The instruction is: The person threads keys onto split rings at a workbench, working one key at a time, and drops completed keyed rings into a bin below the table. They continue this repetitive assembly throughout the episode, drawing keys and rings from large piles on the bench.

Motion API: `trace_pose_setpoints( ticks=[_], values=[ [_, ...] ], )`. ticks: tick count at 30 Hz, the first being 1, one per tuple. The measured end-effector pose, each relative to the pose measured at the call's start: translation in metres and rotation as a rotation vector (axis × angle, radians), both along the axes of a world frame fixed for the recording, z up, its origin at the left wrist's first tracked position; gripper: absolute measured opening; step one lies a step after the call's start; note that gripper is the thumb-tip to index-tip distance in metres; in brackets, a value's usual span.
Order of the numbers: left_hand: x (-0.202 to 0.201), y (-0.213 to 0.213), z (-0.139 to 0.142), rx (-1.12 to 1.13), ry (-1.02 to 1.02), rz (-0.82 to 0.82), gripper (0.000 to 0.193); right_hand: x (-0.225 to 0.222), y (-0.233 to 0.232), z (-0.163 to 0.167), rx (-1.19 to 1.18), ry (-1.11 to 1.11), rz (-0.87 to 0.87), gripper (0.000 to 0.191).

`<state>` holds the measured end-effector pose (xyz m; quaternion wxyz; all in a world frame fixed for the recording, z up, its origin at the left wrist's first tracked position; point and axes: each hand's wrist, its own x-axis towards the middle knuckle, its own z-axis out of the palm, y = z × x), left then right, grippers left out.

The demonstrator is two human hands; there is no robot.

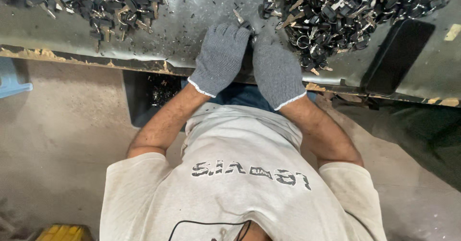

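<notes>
Starting at the far left, a blue stool (12, 80) stands on the floor, and above it on the grey table (201, 10) lies one heap of black-headed keys (96, 3), left alone for now. Under the table edge a dark bin (149, 94) holds black scraps, and more flecks litter the table top. In the middle both gloved hands meet: the left hand (218, 58) and the right hand (277, 70) have their fingers curled shut around a single key (242, 22), whose metal tip pokes out just above the gloves. To the right a second, larger heap of keys and rings (350, 15) sits near the right hand, with a flat black slab (397, 53) beside it. I'd judge the work to be mid-way, with plenty left in both heaps.
</notes>
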<state>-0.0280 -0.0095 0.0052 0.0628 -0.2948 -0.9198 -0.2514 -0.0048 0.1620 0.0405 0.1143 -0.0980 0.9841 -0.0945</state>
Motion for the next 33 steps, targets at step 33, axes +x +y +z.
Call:
trace_pose_setpoints(
  ticks=[33],
  values=[
    [0.003, -0.004, 0.011, 0.207, -0.064, 0.044, 0.042, -0.03, 0.027, 0.011, -0.396, -0.157, 0.159, 0.037]
  ],
)
